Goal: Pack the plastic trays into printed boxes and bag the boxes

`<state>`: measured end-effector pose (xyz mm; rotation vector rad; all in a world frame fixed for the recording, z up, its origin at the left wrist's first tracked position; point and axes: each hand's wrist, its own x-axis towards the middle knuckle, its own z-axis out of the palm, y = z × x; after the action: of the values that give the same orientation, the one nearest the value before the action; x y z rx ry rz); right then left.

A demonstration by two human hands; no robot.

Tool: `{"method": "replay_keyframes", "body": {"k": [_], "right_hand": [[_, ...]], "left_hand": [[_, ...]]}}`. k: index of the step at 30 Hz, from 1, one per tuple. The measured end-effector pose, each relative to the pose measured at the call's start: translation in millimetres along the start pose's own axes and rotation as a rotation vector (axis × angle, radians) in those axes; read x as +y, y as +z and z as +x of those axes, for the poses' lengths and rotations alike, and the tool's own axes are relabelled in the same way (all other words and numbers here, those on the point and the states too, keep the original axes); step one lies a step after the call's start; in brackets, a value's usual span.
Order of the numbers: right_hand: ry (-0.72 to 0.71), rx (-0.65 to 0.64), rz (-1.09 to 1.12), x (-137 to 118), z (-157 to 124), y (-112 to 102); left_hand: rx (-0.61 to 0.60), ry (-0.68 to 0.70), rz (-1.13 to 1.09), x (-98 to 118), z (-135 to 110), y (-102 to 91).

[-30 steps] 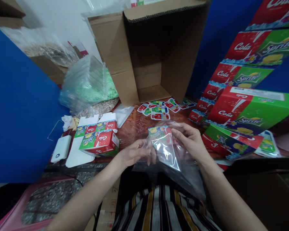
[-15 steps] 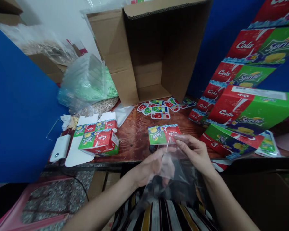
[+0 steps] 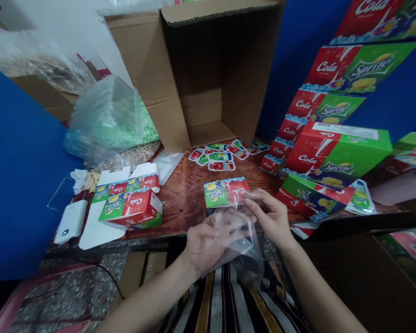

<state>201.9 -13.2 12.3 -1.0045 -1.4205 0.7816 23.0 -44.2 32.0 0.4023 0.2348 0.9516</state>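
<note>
Both the left hand (image 3: 204, 241) and right hand (image 3: 269, 217) pinch the clear bag (image 3: 241, 237) between closed fingers, whose slick film may slip or tear.

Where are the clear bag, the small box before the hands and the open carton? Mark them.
clear bag (image 3: 241, 238), head view, crumpled middle.
small box (image 3: 225, 192), head view, top face.
open carton (image 3: 142, 64), head view, left flap.

Even indoor light; edges warped, slightly blurred

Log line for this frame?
left hand: grips clear plastic bag | right hand: pinches its top edge | small Cola-Sprite box: on table, beyond hands
</note>
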Motion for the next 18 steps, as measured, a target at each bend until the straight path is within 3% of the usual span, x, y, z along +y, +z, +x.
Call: {"method": "replay_keyframes", "body": {"k": [4, 7, 11, 15, 18], "right_hand": [[-0.026, -0.015, -0.004, 0.5, -4.1, 6.8], [-0.07, 0.024, 0.015, 1.4, -6.3, 11.4], [-0.117, 0.064, -0.056, 1.9, -7.7, 13.3], [-0.162, 0.105, -0.144, 3.6, -9.1, 14.0], [-0.174, 0.128, -0.144, 5.7, -10.2, 15.0]], "left_hand": [[0.132, -0.129, -0.115, -7.8, 4.4, 4.5], [0.187, -0.179, -0.084, -18.6, 8.5, -0.2], [0.1, -0.114, 0.134, -30.3, 5.9, -7.3], [0.025, -0.178, 0.311, -33.6, -3.4, -0.7], [-0.005, -0.209, 0.573, -30.1, -5.6, 7.3]]}}
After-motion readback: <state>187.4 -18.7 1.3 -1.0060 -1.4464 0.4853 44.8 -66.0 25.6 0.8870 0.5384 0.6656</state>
